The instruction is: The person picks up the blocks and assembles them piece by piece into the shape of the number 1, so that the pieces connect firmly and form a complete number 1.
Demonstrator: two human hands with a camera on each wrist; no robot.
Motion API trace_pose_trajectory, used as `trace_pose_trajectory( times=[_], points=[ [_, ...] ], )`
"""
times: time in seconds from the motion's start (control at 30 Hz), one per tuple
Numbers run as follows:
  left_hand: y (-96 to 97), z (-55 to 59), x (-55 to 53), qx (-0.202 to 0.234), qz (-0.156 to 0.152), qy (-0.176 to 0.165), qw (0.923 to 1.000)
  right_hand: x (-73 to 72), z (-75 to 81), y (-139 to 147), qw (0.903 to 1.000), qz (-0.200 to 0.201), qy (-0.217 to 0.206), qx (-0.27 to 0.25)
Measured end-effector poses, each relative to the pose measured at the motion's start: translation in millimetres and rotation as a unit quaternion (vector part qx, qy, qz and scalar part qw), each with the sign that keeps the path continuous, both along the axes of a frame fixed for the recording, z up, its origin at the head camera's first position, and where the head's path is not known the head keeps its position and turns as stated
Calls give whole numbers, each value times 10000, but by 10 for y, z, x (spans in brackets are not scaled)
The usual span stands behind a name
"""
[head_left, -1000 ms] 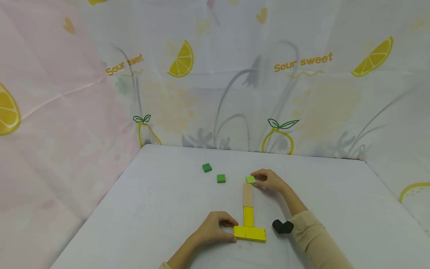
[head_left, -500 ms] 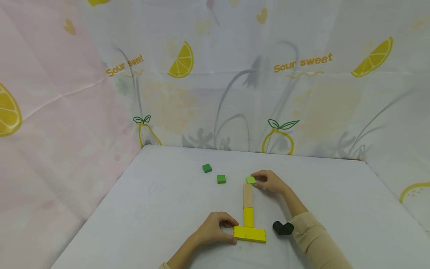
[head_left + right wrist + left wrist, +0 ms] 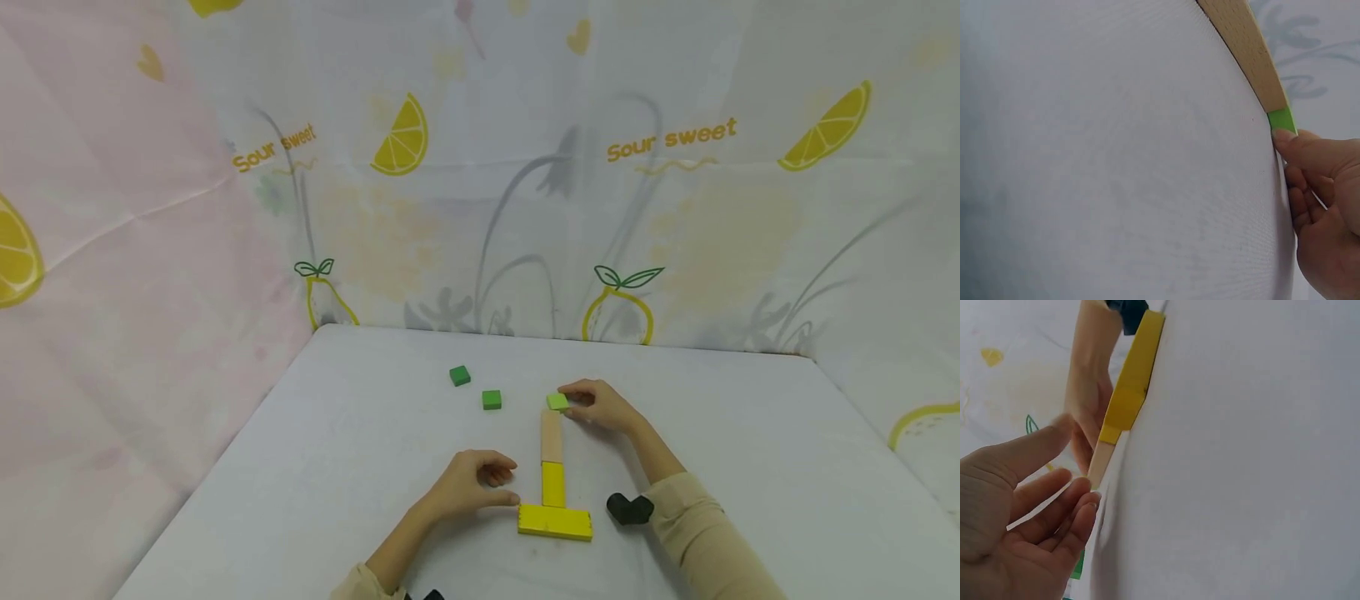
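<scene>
My right hand (image 3: 604, 407) pinches a light green block (image 3: 557, 402) between thumb and fingers at the far end of a line of blocks. In the right wrist view, that green block (image 3: 1281, 120) meets the end of the plain wooden block (image 3: 1249, 53). Nearer me in the line comes a yellow block (image 3: 553, 483), then a wider yellow block (image 3: 555, 522) lying crosswise, so the blocks form an upside-down T. My left hand (image 3: 467, 486) holds nothing. Its thumb and fingers are spread apart, just left of the crosswise block.
Two darker green blocks, one farther back (image 3: 460, 376) and one nearer (image 3: 491, 400), lie left of the line's far end. A black camera piece (image 3: 630, 508) sits at the right sleeve. A printed cloth (image 3: 480, 208) hangs behind the white table (image 3: 315, 467).
My left hand has let go of the crosswise yellow block and moved slightly away, up and to the left. My right hand stays at the light green block.
</scene>
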State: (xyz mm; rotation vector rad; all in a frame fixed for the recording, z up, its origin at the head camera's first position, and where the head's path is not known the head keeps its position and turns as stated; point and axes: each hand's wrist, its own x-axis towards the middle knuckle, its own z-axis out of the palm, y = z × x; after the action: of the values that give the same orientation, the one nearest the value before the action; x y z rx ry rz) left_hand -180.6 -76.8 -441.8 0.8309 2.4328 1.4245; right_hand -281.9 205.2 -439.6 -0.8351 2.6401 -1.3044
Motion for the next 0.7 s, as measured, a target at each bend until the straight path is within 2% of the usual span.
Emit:
trace_pose_trajectory(
  times=[0.17, 0.3, 0.5, 0.7],
  points=[
    [-65, 3, -203, -191, 468, 916, 9945, -7, -14, 0, 10000, -13, 23, 13],
    [-106, 2, -396, -133, 975, 1217, 9877, -29, -43, 11, 10000, -41, -27, -3],
    [-166, 1, -599, -71, 1433, 1329, 9807, -34, -77, 25, 9999, -74, -92, -101],
    [-197, 21, -718, -270, 1563, 1339, 9782, -48, -82, 39, 9998, -85, -121, -121]
  ],
)
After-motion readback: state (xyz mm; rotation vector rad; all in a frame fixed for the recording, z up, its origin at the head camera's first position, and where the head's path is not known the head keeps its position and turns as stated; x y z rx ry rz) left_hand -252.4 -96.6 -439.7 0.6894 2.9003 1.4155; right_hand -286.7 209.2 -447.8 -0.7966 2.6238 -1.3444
